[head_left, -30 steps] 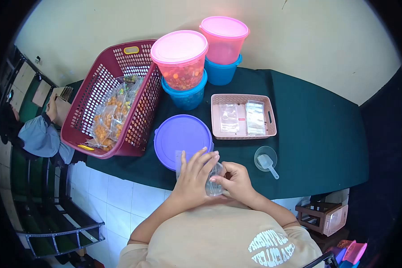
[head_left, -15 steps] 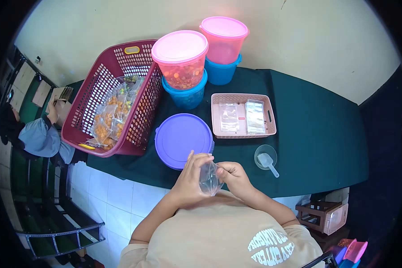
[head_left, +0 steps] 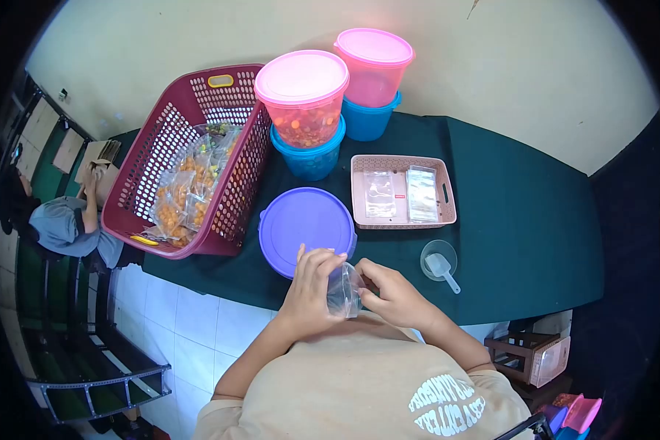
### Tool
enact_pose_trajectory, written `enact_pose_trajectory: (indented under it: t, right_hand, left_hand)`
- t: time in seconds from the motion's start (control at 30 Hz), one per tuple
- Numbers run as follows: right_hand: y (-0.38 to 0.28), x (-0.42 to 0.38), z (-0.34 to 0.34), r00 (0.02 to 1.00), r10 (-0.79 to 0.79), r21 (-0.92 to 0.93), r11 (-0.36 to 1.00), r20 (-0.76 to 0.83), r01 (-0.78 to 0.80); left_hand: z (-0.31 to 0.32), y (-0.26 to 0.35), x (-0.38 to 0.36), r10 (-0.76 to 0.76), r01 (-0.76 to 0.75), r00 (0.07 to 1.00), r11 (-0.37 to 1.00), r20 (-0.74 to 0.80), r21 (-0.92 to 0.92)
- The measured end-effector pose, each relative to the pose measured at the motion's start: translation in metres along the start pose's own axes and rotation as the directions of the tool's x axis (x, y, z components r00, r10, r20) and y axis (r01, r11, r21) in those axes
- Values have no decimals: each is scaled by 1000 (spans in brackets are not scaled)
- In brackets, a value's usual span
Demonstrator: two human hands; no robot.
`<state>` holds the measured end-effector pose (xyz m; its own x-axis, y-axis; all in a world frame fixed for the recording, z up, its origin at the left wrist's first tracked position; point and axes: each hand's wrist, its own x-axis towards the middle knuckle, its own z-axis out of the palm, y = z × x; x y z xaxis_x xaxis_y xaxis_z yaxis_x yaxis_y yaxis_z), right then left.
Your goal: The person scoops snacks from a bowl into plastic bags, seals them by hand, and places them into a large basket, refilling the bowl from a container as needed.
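A clear plastic bag (head_left: 343,292), with nothing visible inside, is held upright between my hands in front of my chest. My left hand (head_left: 312,287) grips its left side, fingers curled around it. My right hand (head_left: 390,295) pinches the bag's right edge. Just beyond my left hand is a round tub with a purple lid (head_left: 306,229). To the right of my hands, a white scoop (head_left: 441,268) rests in a clear round bowl (head_left: 427,253). A pink tray (head_left: 402,222) behind them contains stacks of flat clear bags (head_left: 422,192).
At left stands a maroon basket (head_left: 231,213) with filled snack bags (head_left: 176,202). Pink-lidded tubs (head_left: 302,99) sit stacked on blue tubs (head_left: 312,163) by the wall. A green cloth (head_left: 524,220) covers the table. Another person (head_left: 66,224) works at far left.
My right hand has shifted slightly along the bag's edge, its fingers repositioned. The bag has been turned a little. At far left, the other person's arms have moved.
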<state>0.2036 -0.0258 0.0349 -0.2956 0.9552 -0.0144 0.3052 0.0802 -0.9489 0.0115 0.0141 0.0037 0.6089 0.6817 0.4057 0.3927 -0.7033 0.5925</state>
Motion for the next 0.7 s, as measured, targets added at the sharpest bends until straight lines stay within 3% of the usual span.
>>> enact_pose_trajectory:
  t: [0.33, 0.53, 0.6, 0.7]
  right_hand:
    - [9, 4, -1, 997, 28, -14, 1000, 77, -27]
    - [3, 7, 6, 997, 76, 74, 995, -33, -73]
    - [1, 9, 6, 996, 88, -36, 995, -16, -89]
    - [1, 10, 6, 997, 10, 7, 1000, -83, -10]
  left_hand:
    - [2, -4, 3, 37, -35, 999, 996, -17, 83]
    - [2, 1, 6, 26, -28, 998, 998, 50, 55]
    - [5, -1, 5, 43, -42, 999, 998, 14, -51]
    - [-2, -11, 3, 40, -40, 997, 999, -72, -1]
